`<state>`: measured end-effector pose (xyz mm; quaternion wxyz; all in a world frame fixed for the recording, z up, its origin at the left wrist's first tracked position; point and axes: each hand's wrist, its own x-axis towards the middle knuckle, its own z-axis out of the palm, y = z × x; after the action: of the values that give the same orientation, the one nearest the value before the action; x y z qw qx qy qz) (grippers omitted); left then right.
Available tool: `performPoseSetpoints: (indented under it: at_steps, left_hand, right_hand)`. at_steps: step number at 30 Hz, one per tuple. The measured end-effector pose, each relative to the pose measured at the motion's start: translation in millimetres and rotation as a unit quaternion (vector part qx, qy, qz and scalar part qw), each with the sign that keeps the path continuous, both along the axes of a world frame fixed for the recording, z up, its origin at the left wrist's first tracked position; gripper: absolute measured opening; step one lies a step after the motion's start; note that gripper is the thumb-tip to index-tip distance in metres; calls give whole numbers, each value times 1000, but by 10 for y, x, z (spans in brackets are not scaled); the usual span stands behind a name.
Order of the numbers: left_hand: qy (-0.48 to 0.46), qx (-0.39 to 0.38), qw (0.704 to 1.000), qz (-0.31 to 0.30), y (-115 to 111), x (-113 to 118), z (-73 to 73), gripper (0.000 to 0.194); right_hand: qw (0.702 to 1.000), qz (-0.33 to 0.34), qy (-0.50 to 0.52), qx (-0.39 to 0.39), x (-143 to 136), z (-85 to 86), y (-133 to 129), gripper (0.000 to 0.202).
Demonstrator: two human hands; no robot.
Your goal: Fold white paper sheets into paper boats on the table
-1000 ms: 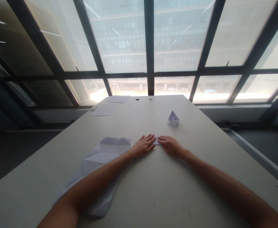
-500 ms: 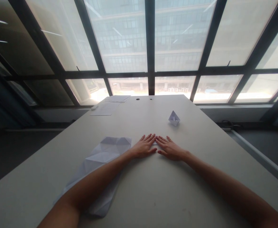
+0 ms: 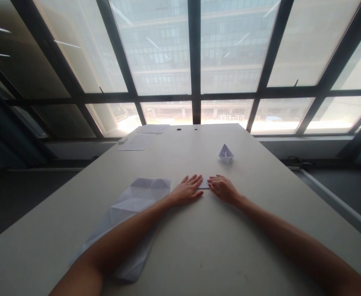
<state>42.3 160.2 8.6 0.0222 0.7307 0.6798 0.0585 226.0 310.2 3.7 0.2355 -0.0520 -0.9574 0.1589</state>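
A small folded white paper (image 3: 204,183) lies flat on the table between my hands, partly covered by both. My left hand (image 3: 187,190) rests on its left side, palm down, fingers stretched out and thumb apart. At the right edge of this paper, my right hand (image 3: 224,188) has its fingers curled in and closed on the edge; the fingertips are partly hidden. Beyond my right hand stands a folded paper boat (image 3: 226,153). Under my left forearm lies a large creased sheet of white paper (image 3: 137,193), partly hidden by the arm.
The white table (image 3: 217,246) reaches forward to a wall of framed windows (image 3: 164,45). Flat paper sheets (image 3: 134,143) lie at its far left, with a small whitish item (image 3: 123,140) beside them. Two small dark spots mark the far end.
My right hand has slid a little to the right and its fingers have curled in, uncovering more of the folded paper. My left hand stays flat in place.
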Motion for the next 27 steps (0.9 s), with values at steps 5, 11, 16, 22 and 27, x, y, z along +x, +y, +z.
performPoseSetpoints:
  at_steps: [5, 11, 16, 22, 27]
  left_hand:
    - [-4, 12, 1000, 9, -2, 17, -11, 68]
    - [0, 7, 1000, 11, -3, 23, -4, 68]
    - [2, -3, 1000, 9, -12, 21, 28, 69]
    - [-2, -12, 1000, 9, -12, 21, 55, 70]
    - [-6, -10, 1000, 11, -8, 25, 59, 70]
  right_hand:
    - [993, 101, -62, 10, 14, 42, -88, 52]
    - [989, 108, -95, 18, 8, 83, -100, 45]
    - [994, 83, -62, 28, -7, 87, -75, 37]
    - [999, -10, -34, 7, -28, 51, -44, 48]
    - [999, -43, -23, -12, -20, 51, -12, 51]
